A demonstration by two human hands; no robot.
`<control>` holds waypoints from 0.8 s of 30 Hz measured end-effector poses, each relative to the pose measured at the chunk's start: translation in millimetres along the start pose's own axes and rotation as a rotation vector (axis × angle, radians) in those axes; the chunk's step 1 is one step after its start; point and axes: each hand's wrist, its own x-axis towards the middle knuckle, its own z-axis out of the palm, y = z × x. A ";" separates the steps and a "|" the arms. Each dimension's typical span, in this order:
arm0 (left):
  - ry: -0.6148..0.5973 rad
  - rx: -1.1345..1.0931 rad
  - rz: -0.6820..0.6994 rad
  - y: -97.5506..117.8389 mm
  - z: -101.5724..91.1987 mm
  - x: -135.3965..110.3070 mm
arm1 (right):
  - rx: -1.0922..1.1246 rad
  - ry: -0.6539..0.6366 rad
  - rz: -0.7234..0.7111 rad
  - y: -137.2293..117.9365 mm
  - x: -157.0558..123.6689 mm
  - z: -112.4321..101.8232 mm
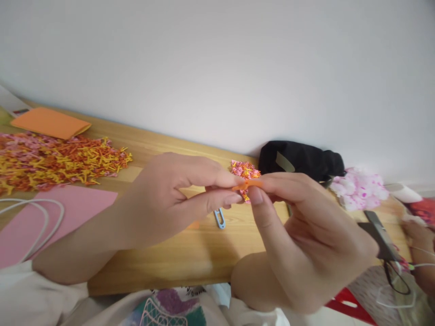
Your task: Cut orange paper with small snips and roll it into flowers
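Note:
A small orange strip (254,183), which looks like paper, is pinched between my two hands above the table. My left hand (173,194) grips its left end between thumb and forefinger. The right end sits between the thumb and fingers of my right hand (306,231). Its middle appears bent or folded, though the fingertips hide part of it. Behind the fingers lies a small heap of pink, orange and yellow pieces (245,169), partly covered by my hands. A blue flat clip-shaped piece (220,218) rests on the table just below them.
A large pile of small twisted pieces (64,160) spreads at the left, beside an orange folded sheet (50,122), a pink sheet (78,203) and a white cable (45,217). A black pouch (301,158) leans against the wall. Another person's hand (416,228) is at the far right.

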 end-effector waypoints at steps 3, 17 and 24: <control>0.002 -0.001 0.004 -0.1 0.2 -0.5 | 0.002 -0.001 -0.004 -0.3 0.1 0.1; 0.002 -0.018 0.019 -1.5 -0.8 0.5 | -0.045 -0.014 -0.009 -1.8 0.1 -1.8; 0.050 -0.033 0.028 2.0 1.0 0.5 | -0.028 -0.052 0.016 -3.3 0.8 -3.4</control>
